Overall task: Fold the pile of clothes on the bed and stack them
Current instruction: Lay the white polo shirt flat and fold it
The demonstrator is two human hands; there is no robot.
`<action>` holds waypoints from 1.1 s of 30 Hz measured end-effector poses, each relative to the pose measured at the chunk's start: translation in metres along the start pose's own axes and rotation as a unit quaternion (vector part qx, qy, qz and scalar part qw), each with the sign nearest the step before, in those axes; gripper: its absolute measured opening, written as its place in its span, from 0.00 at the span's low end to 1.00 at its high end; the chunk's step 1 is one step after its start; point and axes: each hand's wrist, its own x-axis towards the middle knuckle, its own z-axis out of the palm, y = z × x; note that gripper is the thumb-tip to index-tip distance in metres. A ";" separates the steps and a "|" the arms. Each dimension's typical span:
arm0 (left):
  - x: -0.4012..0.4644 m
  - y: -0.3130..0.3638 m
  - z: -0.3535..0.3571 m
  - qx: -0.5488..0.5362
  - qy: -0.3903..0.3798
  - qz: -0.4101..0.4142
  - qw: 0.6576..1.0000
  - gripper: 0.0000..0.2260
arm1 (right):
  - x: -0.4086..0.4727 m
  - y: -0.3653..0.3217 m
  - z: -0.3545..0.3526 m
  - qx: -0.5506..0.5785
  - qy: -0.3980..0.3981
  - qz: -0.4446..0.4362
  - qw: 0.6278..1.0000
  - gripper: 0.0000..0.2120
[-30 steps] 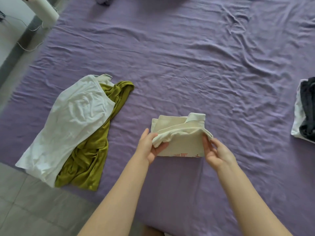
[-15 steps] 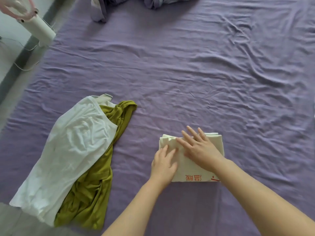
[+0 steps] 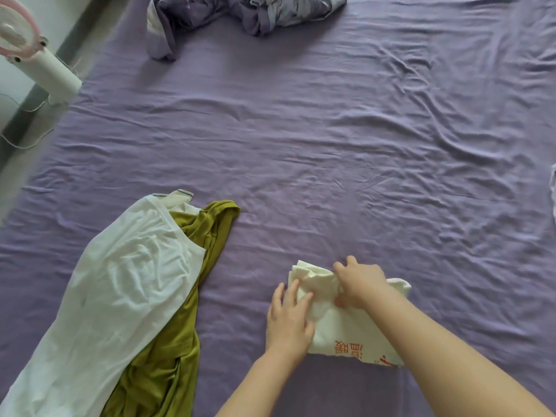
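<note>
white garment (image 3: 553, 191) cut by right edge, fan (image 3: 18, 31) cropped at left

Folded cream garment (image 3: 340, 332) lies on the bed; white top (image 3: 120, 281) overlaps olive shirt (image 3: 180, 341).

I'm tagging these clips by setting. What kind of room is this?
Most likely a home bedroom. The hands work on a wide bed with a wrinkled purple sheet, a bunched blanket lies at its far end, and a white standing fan stands on the floor beside it.
</note>
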 end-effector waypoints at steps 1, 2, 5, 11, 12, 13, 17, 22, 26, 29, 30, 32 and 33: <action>-0.003 0.001 0.000 -0.011 0.004 -0.014 1.000 0.26 | -0.005 0.000 0.002 0.001 -0.015 -0.001 1.000 0.26; -0.006 0.003 -0.001 -0.027 0.006 -0.032 0.999 0.27 | -0.011 0.002 0.006 0.008 -0.027 -0.006 1.000 0.25; -0.016 0.006 -0.001 -0.073 0.002 -0.069 0.995 0.28 | -0.030 0.013 0.022 0.093 -0.034 -0.030 0.995 0.17; -0.025 0.036 0.002 -0.127 0.057 -0.139 0.981 0.32 | -0.075 0.069 0.034 0.421 -0.057 -0.044 0.904 0.10; -0.025 0.046 0.005 -0.147 0.070 -0.153 0.975 0.33 | -0.082 0.081 0.036 0.480 -0.057 -0.043 0.875 0.10; -0.024 0.058 0.008 -0.180 0.078 -0.165 0.967 0.34 | -0.088 0.093 0.038 0.532 -0.055 -0.044 0.844 0.10; -0.017 0.127 0.022 -0.409 0.024 -0.215 0.886 0.31 | -0.107 0.151 0.050 0.693 -0.029 -0.038 0.719 0.11; -0.008 0.242 0.032 -0.638 -0.076 -0.167 0.748 0.17 | -0.132 0.240 0.053 0.769 0.022 -0.026 0.638 0.11; 0.008 0.321 0.036 -0.671 -0.051 -0.136 0.727 0.16 | -0.149 0.312 0.049 0.771 0.089 -0.020 0.630 0.10; 0.025 0.369 0.037 -0.664 -0.032 -0.110 0.739 0.15 | -0.158 0.359 0.044 0.772 0.167 0.002 0.614 0.11; 0.032 0.384 0.036 -0.664 -0.032 -0.101 0.740 0.16 | -0.160 0.373 0.042 0.771 0.195 0.009 0.607 0.12; 0.046 0.414 0.034 -0.664 -0.035 -0.077 0.743 0.17 | -0.163 0.402 0.038 0.762 0.248 0.014 0.599 0.14; 0.054 0.428 0.033 -0.660 -0.036 -0.065 0.748 0.17 | -0.165 0.416 0.035 0.756 0.271 0.014 0.595 0.15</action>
